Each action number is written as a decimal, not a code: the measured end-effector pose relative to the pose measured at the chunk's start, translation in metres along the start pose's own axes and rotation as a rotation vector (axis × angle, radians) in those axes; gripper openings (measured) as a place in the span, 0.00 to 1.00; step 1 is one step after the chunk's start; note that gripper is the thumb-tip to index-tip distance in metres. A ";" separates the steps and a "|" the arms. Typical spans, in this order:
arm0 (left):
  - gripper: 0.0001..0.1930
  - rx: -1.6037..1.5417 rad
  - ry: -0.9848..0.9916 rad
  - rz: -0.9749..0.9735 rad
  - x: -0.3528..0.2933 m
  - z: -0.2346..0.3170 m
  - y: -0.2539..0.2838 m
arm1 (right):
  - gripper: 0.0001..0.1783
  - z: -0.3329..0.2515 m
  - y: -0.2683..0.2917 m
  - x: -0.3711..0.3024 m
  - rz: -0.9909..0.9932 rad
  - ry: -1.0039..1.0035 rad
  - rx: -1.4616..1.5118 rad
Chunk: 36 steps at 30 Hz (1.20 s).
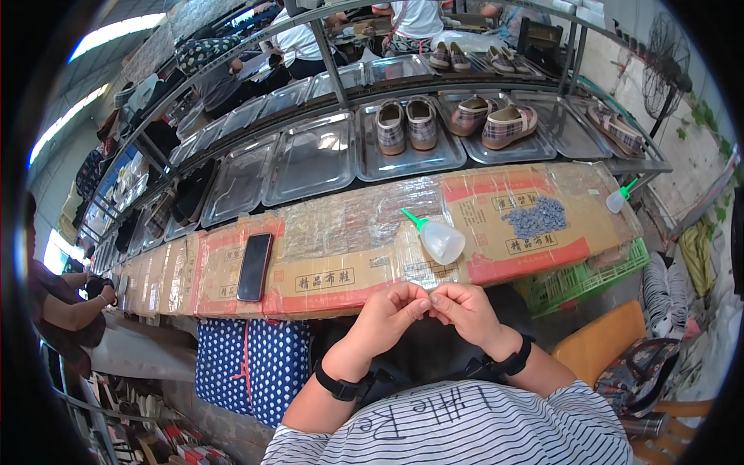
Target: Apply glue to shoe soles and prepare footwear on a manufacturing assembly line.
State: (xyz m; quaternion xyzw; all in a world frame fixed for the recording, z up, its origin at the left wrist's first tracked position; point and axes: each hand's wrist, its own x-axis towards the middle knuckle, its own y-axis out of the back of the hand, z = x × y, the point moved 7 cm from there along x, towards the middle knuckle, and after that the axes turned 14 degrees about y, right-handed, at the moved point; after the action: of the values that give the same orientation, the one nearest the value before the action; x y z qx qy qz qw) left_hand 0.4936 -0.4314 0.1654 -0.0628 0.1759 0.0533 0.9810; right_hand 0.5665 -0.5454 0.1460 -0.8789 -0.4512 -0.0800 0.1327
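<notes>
My left hand (390, 314) and my right hand (468, 310) meet at the near edge of the cardboard-covered bench (349, 262). Thumb and fingers of each are pinched together, and the fingertips touch or nearly touch. Anything between them is too small or too hidden to make out. Just beyond the hands lies a clear squeeze bottle (443, 242) with a green nozzle, tipped over toward the far left. A heap of small blue-grey pieces (539, 217) is spread farther right. Left of my hands rests a dark phone (255, 267).
Behind the bench, a metal rack holds trays (310, 159) and plaid shoes (509, 126). Another green-tipped bottle (616, 201) stands at the right end. A green crate (589, 275) sits below, beside a wooden chair (601, 341). A co-worker (66, 306) is at the left.
</notes>
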 end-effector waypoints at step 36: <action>0.07 0.159 -0.119 0.005 0.019 -0.001 -0.031 | 0.12 -0.004 0.029 -0.008 -0.021 -0.049 -0.008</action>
State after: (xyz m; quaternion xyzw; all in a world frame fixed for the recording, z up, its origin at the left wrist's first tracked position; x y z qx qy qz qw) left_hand 0.5146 -0.4607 0.1606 0.0191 0.1210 0.0450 0.9915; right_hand 0.5858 -0.5690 0.1432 -0.8764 -0.4631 -0.0619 0.1171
